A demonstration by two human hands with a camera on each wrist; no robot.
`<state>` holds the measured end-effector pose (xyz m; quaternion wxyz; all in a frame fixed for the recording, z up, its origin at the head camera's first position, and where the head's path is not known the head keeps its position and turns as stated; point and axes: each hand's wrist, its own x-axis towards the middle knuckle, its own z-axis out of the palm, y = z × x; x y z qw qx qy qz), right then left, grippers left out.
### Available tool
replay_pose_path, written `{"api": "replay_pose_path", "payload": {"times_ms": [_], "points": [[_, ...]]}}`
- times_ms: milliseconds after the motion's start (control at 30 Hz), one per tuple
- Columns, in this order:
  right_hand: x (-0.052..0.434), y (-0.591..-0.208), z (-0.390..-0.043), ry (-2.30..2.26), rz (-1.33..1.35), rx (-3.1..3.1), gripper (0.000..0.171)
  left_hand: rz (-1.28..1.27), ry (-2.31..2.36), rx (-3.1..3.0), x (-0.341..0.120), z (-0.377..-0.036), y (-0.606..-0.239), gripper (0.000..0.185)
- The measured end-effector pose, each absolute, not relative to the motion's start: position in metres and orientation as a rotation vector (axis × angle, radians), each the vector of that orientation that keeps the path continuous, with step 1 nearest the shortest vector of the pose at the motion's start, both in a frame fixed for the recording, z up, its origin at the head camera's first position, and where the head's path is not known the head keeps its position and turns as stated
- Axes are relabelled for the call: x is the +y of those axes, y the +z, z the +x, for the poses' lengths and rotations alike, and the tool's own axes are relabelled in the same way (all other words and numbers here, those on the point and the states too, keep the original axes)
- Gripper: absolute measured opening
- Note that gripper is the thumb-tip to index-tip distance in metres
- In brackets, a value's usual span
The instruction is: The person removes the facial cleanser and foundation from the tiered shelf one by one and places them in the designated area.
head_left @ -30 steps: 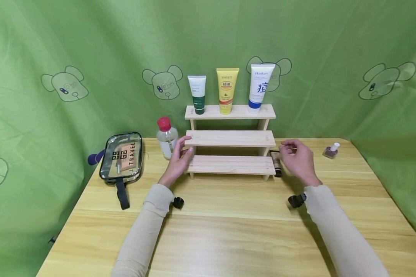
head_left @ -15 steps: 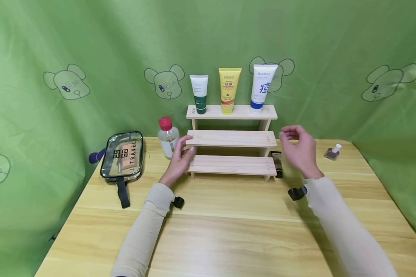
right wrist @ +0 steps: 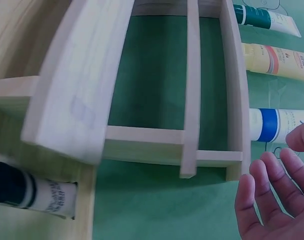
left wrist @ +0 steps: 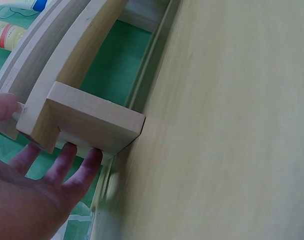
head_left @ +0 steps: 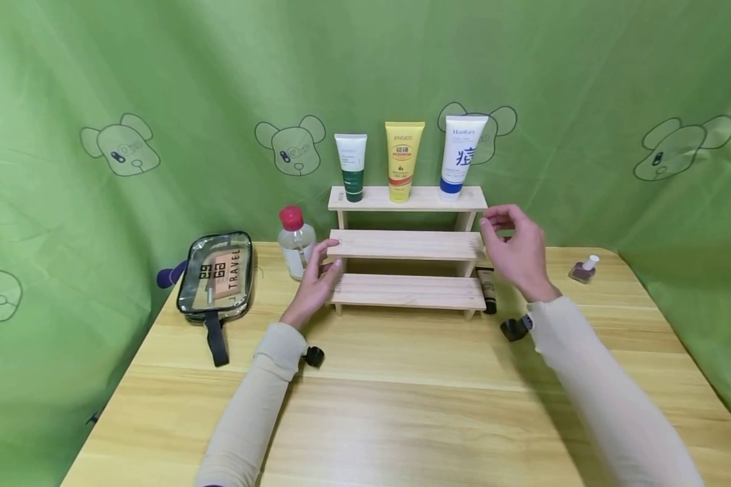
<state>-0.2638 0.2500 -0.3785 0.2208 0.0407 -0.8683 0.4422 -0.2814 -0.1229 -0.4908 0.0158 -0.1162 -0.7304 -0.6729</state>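
Observation:
A three-tier wooden shelf [head_left: 405, 245] stands at the back middle of the table. Its top tier carries a green-and-white tube [head_left: 350, 167], a yellow tube [head_left: 404, 161] and a blue-and-white tube [head_left: 459, 157], all upright. My left hand [head_left: 325, 262] rests against the shelf's left end with straight fingers, the thumb at the middle tier; the left wrist view shows the fingers [left wrist: 66, 160] lying along the side piece [left wrist: 86, 120]. My right hand [head_left: 512, 237] hovers by the shelf's right end between the middle and top tiers, loosely curled and holding nothing. It also shows in the right wrist view [right wrist: 277, 195].
A dark tube [head_left: 486, 289] lies on the table by the shelf's right foot. A nail polish bottle [head_left: 583, 268] stands at the far right. Left of the shelf are a clear bottle with a red cap [head_left: 295, 241] and a transparent travel pouch [head_left: 216, 274].
My right hand has risen from beside the dark tube on the table to the shelf's right end near the top tier. The left hand has stayed at the left end.

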Motion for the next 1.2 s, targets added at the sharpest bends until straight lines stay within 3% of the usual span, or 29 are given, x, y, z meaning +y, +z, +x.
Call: {"api": "replay_pose_path", "payload": {"times_ms": [200, 567, 1200], "points": [[0.244, -0.366, -0.273, 1.227, 0.148, -2.363, 0.029, -0.363, -2.094, -2.263, -0.123, -0.281, -0.491, 0.048], [0.236, -0.342, -0.296, 1.441, 0.101, -2.360, 0.051, -0.359, -2.098, -2.267, -0.125, -0.282, -0.492, 0.048], [0.212, -0.332, -0.330, 1.594, 0.110, -2.377, 0.067, -0.368, -2.083, -2.287, -0.124, -0.282, -0.491, 0.047]]}}
